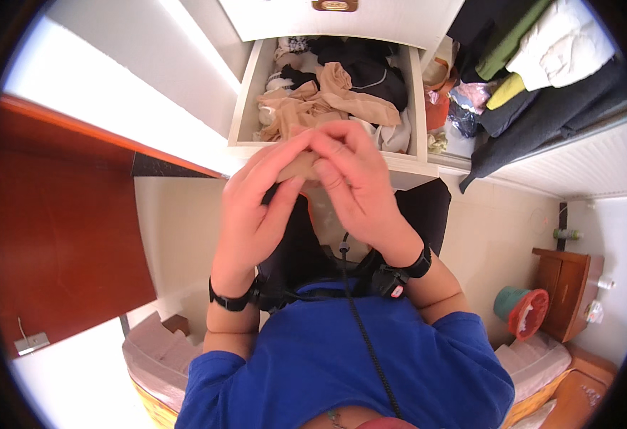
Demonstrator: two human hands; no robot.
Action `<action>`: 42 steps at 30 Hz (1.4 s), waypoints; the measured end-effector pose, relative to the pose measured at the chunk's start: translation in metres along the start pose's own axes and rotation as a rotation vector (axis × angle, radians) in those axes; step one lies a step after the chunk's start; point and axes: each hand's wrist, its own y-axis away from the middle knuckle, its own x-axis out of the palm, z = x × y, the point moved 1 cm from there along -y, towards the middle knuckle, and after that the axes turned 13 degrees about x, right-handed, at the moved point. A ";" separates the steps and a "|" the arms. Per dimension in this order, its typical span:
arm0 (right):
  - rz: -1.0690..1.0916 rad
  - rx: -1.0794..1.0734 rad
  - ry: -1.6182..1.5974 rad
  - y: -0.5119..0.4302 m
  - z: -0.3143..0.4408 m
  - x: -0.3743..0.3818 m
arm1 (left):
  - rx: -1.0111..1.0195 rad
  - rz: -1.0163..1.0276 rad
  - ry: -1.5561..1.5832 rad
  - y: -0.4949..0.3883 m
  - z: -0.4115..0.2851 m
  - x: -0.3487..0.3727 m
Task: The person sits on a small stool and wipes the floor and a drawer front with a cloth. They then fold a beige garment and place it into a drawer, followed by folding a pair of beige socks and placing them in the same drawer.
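Between the fingers of both hands is a small tan fabric bundle (298, 167), held just in front of the open drawer's front edge. My left hand (262, 198) grips it from the left with thumb and fingers. From the right, my right hand (348, 179) closes on it, and the fingertips of both hands meet above it. Beyond them, the pale wooden drawer (418, 102) holds crumpled beige sheer hosiery (313, 104), black garments (375, 80) and white pieces along the sides. Part of the bundle is hidden by the fingers.
Hanging dark, green and white clothes (555, 53) fill the open wardrobe at right. A reddish-brown door (61, 225) stands at left. To the lower right are a bin with a red liner (530, 313) and a wooden cabinet (565, 289). A black cable (364, 332) runs down my chest.
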 end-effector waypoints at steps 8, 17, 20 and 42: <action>0.325 0.301 -0.560 0.008 0.016 0.021 | -0.208 -0.204 0.286 0.018 -0.019 -0.014; 0.176 0.491 -0.785 0.015 0.010 0.021 | -0.048 -0.171 0.018 0.027 0.005 -0.003; 0.091 0.460 -0.772 0.020 0.006 0.021 | -0.079 -0.153 0.361 0.024 0.004 -0.004; 0.170 0.326 -0.616 0.012 0.005 0.013 | -0.200 -0.256 0.422 0.035 0.024 0.011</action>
